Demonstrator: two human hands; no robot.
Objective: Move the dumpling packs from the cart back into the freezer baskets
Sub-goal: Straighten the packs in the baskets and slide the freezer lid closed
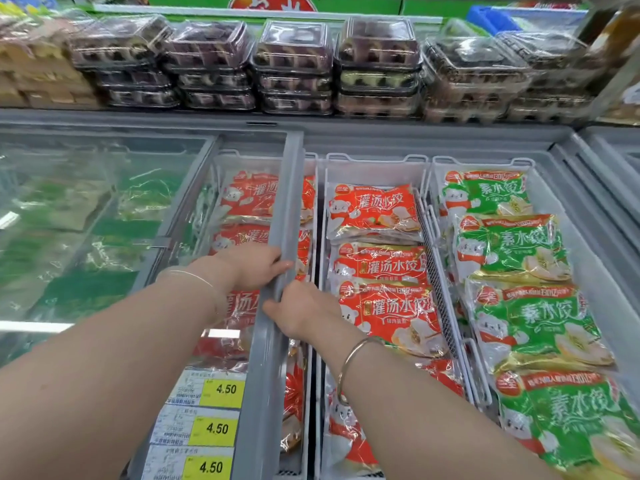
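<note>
Shop aisle w/ a grey chest freezer; shelf behind carries stacked clear plastic trays of dark pastries. Left part of freezer sits under a glossy glass lid, reflections hiding most of what's beneath. Both hands on the lid's grey plastic frame bar, which runs front to back: left hand w/ fingers curled over the bar's top edge, right hand just below it, thumb and fingers wrapped round the same bar. Thin bangle on each wrist. White wire freezer baskets hold shiny crinkled dumpling packs: red packs in the middle basket and under the lid, green packs in the right basket, overlapping in a row. Yellow 4.50 price tags stuck on glass at front. Cart not in view.
</note>
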